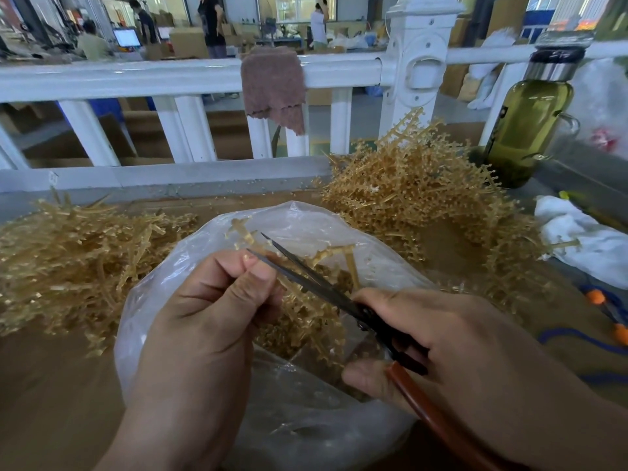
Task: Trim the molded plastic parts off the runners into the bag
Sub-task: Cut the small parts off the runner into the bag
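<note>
the runner [243, 229] in work hangs over the mouth of the bag [306, 217], just below the middle of the view, its stem pointing to twelve o'clock and a side branch reaching toward two. the left hand [210, 300] pinches its near end between thumb and curled fingers. the scissors [326, 290] come in from four o'clock with the blades parted narrowly across the stem. the right hand [441, 331] is wrapped round the handles.

to cut well here, i would keep the stem above the open bag so each piece drops onto the cut parts [299, 331] already inside, and close the blades tight against the part, not mid-stem. the lower blade tip lies just beside the left forefinger's nail, so that finger wants to sit further back before the squeeze. turning the runner, not the scissors, should bring the two o'clock branch into reach.

at nine o'clock from the bag lies a stripped-looking pile [68, 263]. at one to two o'clock is a bristly pile [424, 198], likely untrimmed. beyond it stands a green bottle [525, 130], with a white cloth [584, 243] at three and a brown rag [272, 83] over the railing [136, 79] at twelve.
</note>
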`<state>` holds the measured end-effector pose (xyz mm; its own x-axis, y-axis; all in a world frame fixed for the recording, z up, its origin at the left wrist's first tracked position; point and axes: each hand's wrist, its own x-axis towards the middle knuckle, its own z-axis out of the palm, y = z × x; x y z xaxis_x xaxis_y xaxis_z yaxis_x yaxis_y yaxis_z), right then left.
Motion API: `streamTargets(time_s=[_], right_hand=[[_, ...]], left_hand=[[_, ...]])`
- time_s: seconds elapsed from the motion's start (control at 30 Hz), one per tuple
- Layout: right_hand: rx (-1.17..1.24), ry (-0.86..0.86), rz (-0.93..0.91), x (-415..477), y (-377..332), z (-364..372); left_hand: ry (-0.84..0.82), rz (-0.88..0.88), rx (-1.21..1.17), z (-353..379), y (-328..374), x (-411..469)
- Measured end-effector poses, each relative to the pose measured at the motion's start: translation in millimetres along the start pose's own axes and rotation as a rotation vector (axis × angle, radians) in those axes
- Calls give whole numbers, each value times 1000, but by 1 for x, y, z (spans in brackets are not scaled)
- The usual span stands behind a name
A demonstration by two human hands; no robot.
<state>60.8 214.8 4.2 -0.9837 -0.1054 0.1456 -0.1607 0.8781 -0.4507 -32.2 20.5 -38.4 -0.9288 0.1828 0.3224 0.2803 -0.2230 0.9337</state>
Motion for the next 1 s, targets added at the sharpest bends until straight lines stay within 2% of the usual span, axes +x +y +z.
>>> streamTargets(time_s=[0.27,0.43,1.0], right_hand=[[-26,40,-52,-1,-3,0],[-27,121,-99,-1,-2,5],[-57,225,-160,3,-1,11]], left_hand=[[0,18,43,2,4,-4],[58,-63,-179,11,7,-9],[87,-178,-310,19,9,-7]])
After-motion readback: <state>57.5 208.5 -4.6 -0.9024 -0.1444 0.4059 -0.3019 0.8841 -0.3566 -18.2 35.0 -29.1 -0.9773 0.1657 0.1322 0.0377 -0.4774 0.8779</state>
